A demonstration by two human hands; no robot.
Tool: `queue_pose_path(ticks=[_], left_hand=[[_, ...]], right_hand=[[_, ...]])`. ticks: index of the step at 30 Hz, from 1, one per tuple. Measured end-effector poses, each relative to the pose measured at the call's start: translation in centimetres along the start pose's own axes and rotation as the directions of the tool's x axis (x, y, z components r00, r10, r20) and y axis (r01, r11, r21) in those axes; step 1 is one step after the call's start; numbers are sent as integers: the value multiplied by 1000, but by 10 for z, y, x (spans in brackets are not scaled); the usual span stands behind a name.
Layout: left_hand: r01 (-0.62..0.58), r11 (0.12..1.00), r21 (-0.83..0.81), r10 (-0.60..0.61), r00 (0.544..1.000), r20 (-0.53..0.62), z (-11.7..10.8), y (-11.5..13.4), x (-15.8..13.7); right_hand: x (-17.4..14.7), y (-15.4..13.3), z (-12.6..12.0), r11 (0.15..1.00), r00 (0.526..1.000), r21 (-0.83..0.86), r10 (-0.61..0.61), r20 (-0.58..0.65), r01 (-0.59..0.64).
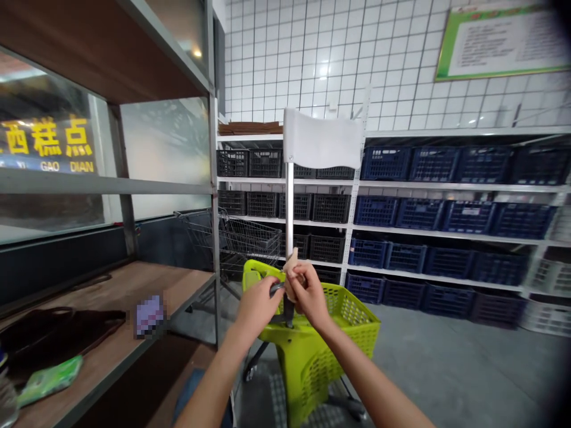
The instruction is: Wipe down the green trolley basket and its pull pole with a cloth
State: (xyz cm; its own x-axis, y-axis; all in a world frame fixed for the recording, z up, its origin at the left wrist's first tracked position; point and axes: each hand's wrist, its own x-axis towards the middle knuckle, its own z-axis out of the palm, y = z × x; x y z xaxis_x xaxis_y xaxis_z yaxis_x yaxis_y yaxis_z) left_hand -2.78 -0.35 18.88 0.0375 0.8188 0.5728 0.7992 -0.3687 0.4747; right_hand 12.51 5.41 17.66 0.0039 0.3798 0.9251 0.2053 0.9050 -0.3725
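Note:
A lime-green plastic shopping cart stands in front of me, with a metal pole rising upright from its handle end and a white curved panel at the top. My right hand is closed on a crumpled beige cloth, pressed around the pole's lower part. Beside it, my left hand is closed on a short dark grip-like piece near the pole's base. Its fingertips are partly hidden, and so is the pole behind the cloth.
At left, a shelf holds a dark bag, a green packet and a blurred-out item. Wire carts stand behind it. White racks with black crates and blue crates line the back wall.

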Motion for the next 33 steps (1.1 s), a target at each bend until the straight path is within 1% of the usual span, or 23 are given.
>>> queue_pose_path(ticks=[3, 5, 7, 11, 13, 14, 15, 16, 17, 19, 20, 21, 22, 24, 25, 26, 27, 28, 30, 31, 32, 33], left_hand=[[18, 997, 70, -17, 1000, -2, 4, 11, 7], [66, 995, 71, -64, 998, -28, 8, 15, 11], [82, 996, 39, -81, 996, -39, 9, 15, 15], [33, 997, -72, -36, 999, -36, 9, 10, 26], [17, 981, -194, -23, 999, -31, 11, 9, 34], [13, 959, -282, -23, 999, -33, 11, 9, 39], [5, 927, -376, -23, 999, -43, 12, 10, 43], [-4, 886, -464, -25, 998, -55, 13, 12, 47], [-15, 841, -541, -26, 997, -67, 13, 15, 51], [-30, 771, -636, -41, 995, -96, 13, 22, 57], [-28, 756, -654, -58, 992, -110, 13, 25, 59], [-23, 753, -657, -83, 988, -130, 14, 27, 61], [-17, 760, -650, -108, 983, -152, 16, 28, 62], [-13, 772, -635, -138, 972, -188, 23, 28, 63], [-22, 768, -640, -128, 974, -187, 26, 27, 63], [-37, 753, -657, -113, 976, -185, 30, 25, 63], [-43, 737, -674, -110, 977, -182, 33, 24, 64], [-36, 720, -693, -115, 979, -170, 36, 24, 64], [-10, 690, -723, -145, 978, -152, 38, 24, 65], [2, 679, -734, -159, 977, -145, 38, 26, 65], [9, 669, -743, -171, 975, -143, 38, 28, 64], [10, 661, -750, -178, 973, -144, 38, 30, 64]], right_hand=[[8, -7, -1, 999, 998, -37, -35, 42, 37], [29, -15, -1, 995, 995, -48, -83, 54, 85], [64, -24, 2, 988, 989, -64, -138, 48, 141], [157, -47, 11, 964, 969, -99, -245, 10, 245], [192, -57, 15, 946, 952, -113, -307, -7, 304], [202, -60, 16, 934, 941, -130, -338, -8, 334], [204, -61, 15, 918, 930, -157, -368, -2, 363], [201, -58, 14, 899, 917, -195, -398, 11, 392], [191, -54, 12, 874, 903, -239, -427, 36, 423], [159, -40, 5, 804, 863, -316, -488, 133, 503], [142, -32, 0, 759, 828, -333, -518, 212, 560], [126, -25, -6, 711, 783, -328, -546, 299, 622], [113, -19, -12, 663, 738, -330, -569, 361, 673], [105, -13, -21, 561, 655, -342, -598, 462, 754], [109, -14, -24, 515, 630, -364, -607, 484, 776], [119, -17, -25, 476, 621, -398, -616, 486, 784], [134, -22, -24, 449, 626, -441, -626, 466, 777], [152, -28, -22, 435, 642, -489, -640, 422, 756], [195, -44, -16, 434, 677, -580, -671, 302, 689], [218, -52, -13, 435, 681, -612, -691, 244, 660], [241, -60, -9, 432, 683, -632, -697, 219, 644], [263, -69, -6, 428, 682, -634, -697, 222, 644]])
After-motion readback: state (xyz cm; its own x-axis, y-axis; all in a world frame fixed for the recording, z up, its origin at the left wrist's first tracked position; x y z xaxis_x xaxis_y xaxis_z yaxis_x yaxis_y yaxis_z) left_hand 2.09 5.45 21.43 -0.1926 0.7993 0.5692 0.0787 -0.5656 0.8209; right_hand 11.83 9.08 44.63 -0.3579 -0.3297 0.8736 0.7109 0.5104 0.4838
